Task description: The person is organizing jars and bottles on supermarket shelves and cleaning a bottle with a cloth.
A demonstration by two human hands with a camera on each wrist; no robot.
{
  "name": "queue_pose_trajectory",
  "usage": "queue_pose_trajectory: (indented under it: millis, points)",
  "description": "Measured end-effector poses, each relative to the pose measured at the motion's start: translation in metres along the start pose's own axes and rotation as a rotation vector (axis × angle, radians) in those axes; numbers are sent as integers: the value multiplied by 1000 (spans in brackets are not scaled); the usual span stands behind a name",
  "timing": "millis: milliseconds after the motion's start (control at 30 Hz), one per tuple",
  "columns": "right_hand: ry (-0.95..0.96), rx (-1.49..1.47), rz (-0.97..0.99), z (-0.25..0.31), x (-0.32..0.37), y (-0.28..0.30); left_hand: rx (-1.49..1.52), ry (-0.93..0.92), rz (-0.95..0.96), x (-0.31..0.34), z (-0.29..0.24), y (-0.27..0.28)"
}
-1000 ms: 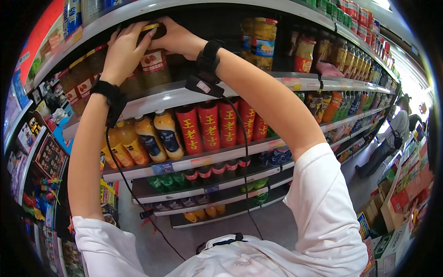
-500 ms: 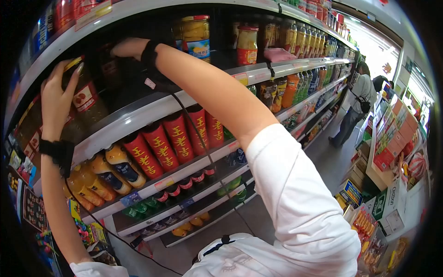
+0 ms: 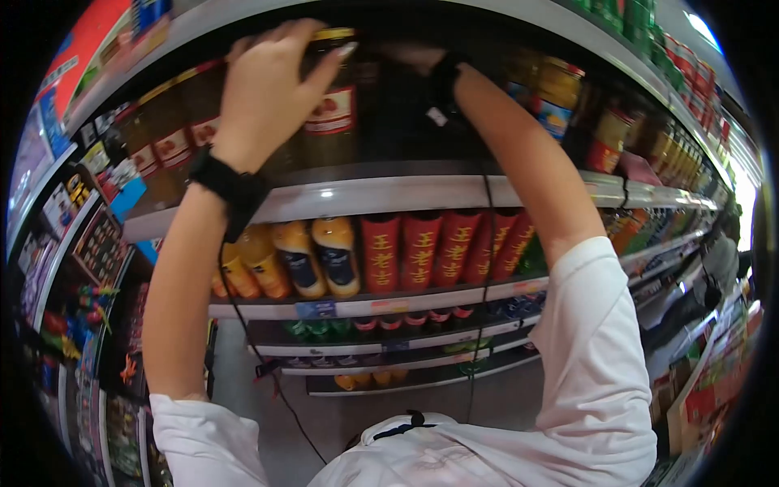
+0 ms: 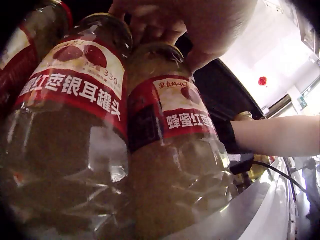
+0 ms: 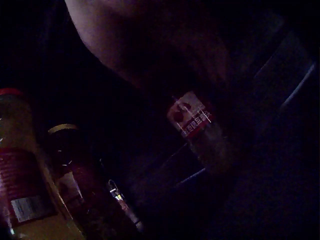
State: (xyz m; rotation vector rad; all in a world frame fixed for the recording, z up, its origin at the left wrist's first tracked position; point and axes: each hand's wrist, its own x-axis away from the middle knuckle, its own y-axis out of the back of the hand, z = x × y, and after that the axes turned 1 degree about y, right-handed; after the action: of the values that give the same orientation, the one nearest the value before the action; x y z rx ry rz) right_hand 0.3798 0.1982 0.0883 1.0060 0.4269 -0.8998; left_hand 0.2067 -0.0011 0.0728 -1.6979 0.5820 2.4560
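My left hand point(image 3: 276, 93) grips the top of a glass jar point(image 3: 334, 134) with a yellow lid, at the shelf front. In the left wrist view its fingers pass behind the neck of this red-labelled jar point(image 4: 172, 135), the thumb on the other side. Another jar point(image 4: 75, 115) with the same red-date label stands beside it. My right hand point(image 3: 412, 57) reaches deep into the dark shelf. In the right wrist view that hand point(image 5: 120, 40) overlaps the top of a red-labelled jar point(image 5: 192, 117); its fingers are lost in darkness, so I cannot tell whether they grip it.
More red-date jars point(image 3: 170, 146) line the left of the shelf, and fruit jars point(image 3: 558, 97) stand right of my right forearm. A white shelf edge point(image 3: 389, 193) runs below both hands. Orange bottles and red cans point(image 3: 422, 252) fill the shelf beneath. Cables point(image 3: 487, 268) hang from my wrists.
The right hand has left the front jar, where both hands were a second ago, and gone deeper into the shelf. My left hand stays at the jars. The head view swung right, then back.
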Motion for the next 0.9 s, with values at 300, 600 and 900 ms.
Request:
queue_pose_trajectory:
  millis: [300, 600, 900]
  points:
    - [27, 85, -46, -27, -9, -9, 34, 27, 0, 1, 3, -1]
    - [-64, 8, 29, -17, -8, -11, 55, 56, -9, 1, 1, -2]
    - [-343, -82, 167, 60, 31, -27, 26, 50, -12, 2, 5, -5]
